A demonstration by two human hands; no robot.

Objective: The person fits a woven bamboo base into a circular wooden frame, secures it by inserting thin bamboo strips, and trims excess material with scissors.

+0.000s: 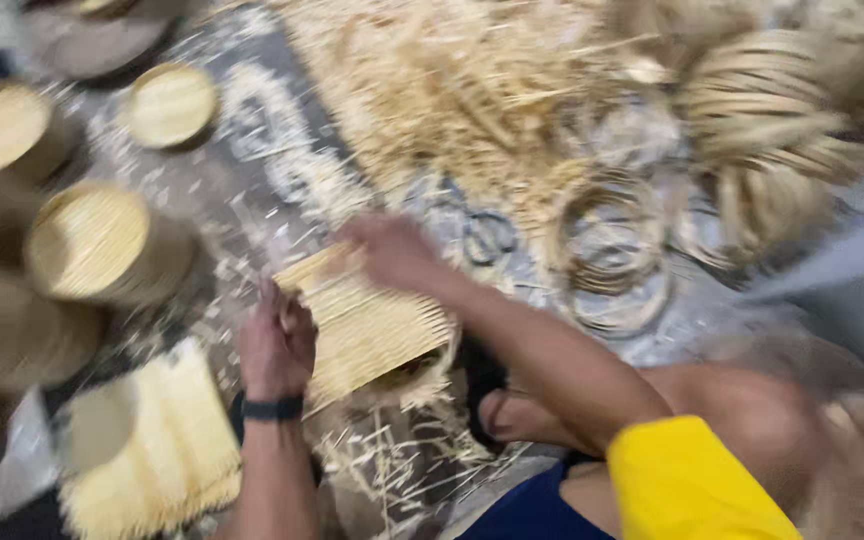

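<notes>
Left hand: I see my left hand (277,345) pinching the near-left edge of the bamboo strip mat (367,325).
Right hand: my right hand (392,250) lies on its far edge; grip blurred, cannot tell.
Floor: scissors (487,235) just right.

Your left hand (277,345) is sitting low in the view, with the fingers curled into a loose fist and the back of the hand facing up to the camera; your left forearm is rising straight from the bottom edge, and it is wearing a dark band at the wrist. Your right hand (389,250) is reaching further forward and to the left; it is blurred, so the fingers are not clear. Your right arm is stretching from the yellow sleeve at the lower right; your bare knee is bending beside it.
</notes>
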